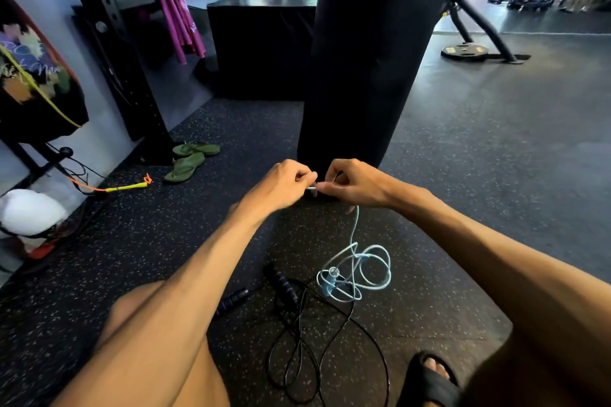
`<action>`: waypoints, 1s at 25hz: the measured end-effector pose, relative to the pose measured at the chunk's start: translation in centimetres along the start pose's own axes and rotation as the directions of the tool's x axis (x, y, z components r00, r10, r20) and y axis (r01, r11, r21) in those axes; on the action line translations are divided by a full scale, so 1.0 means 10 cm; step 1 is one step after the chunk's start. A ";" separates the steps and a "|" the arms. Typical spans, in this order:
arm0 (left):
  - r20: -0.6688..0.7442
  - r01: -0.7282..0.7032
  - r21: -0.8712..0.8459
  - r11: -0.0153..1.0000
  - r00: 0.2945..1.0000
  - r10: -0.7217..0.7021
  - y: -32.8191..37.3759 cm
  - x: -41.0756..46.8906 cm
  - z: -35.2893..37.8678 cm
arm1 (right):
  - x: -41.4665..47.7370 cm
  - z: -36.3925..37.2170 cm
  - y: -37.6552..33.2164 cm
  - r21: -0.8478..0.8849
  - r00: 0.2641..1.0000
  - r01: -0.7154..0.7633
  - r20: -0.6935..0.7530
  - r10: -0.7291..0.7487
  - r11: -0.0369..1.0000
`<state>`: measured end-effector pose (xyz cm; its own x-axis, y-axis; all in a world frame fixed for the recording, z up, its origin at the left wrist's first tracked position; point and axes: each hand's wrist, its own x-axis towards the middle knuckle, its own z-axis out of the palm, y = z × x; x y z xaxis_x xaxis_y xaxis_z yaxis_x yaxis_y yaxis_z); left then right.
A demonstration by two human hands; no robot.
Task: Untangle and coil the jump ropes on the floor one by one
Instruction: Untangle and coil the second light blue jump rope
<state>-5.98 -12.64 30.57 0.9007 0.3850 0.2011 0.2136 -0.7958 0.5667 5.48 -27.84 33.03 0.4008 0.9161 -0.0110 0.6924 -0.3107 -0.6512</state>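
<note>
A light blue jump rope (362, 269) lies in loose tangled loops on the speckled floor, one strand rising to my hands. My left hand (284, 183) and my right hand (352, 183) are raised together in front of the punching bag, both pinching the rope's upper end, where a small pale piece shows between the fingers. One blue handle (331, 277) rests among the loops. A black jump rope (307, 350) with purple-black handles (281, 281) sprawls on the floor below, partly overlapping the blue one.
A black punching bag (367, 53) hangs just beyond my hands. Green flip-flops (188, 160) and a yellow-orange rope (125, 188) lie to the left near a black rack (125, 53). My knee is at lower left, my sandalled foot (429, 373) at lower right.
</note>
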 end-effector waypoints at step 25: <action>0.025 0.027 -1.000 0.008 0.984 -0.176 0.02 0.09 -0.11 | -0.01 0.35 0.25 0.125 0.996 -0.047 0.077 0.038 0.991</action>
<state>-5.54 -11.99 31.73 0.8583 0.5072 0.0778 -0.3520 0.4716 0.8085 5.09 -27.78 28.80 0.3790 0.9206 -0.0940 0.5926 -0.3194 -0.7395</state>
